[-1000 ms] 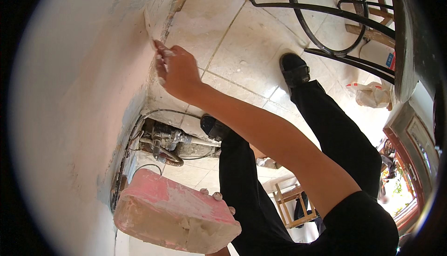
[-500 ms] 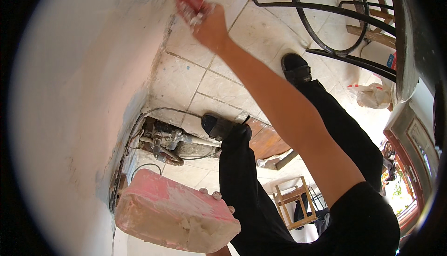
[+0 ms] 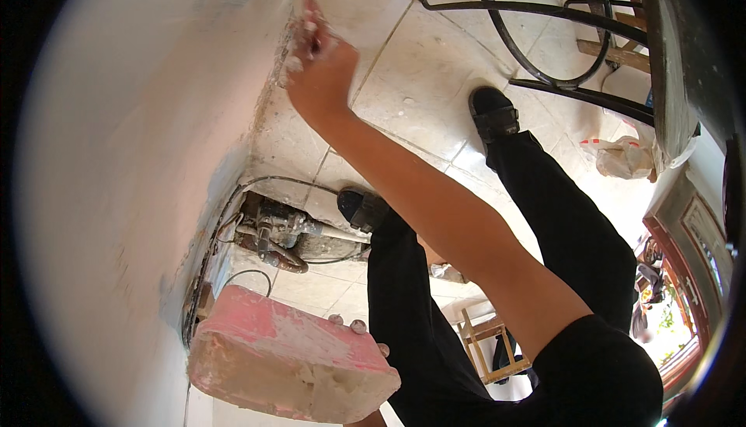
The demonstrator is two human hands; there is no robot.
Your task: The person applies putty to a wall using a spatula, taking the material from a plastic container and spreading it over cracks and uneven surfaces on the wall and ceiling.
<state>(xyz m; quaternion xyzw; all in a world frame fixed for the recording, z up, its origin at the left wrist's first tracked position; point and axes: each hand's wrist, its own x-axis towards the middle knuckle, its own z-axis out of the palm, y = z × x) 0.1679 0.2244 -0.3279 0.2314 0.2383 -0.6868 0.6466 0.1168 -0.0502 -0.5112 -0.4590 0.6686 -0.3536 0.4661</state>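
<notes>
Low at the left hangs a pink plastic tub (image 3: 272, 322), smeared with whitish plaster-like paste. My left hand (image 3: 359, 327) grips its right side; only a few coated fingertips show over the edge. At the top, my right hand (image 3: 325, 77) is closed around a red tool (image 3: 312, 29), also smeared with white paste. It is close to the pale, patchy wall (image 3: 171, 132), near where that meets the floor. The tool's working end is blurred, so its exact kind and whether it touches the wall are unclear.
Beneath the wall, a floor opening holds a dirty pipe fitting (image 3: 273, 225) with a black cable (image 3: 291, 181) beside it. A black metal frame (image 3: 544, 11) stands upper right, near a plastic bag (image 3: 622, 156). A wooden stool (image 3: 491, 341) is below. My feet rest on the tiles (image 3: 420, 62).
My right hand has moved down and slightly left along the wall with the red tool, and its wrist has turned. The tub in my left hand has barely shifted.
</notes>
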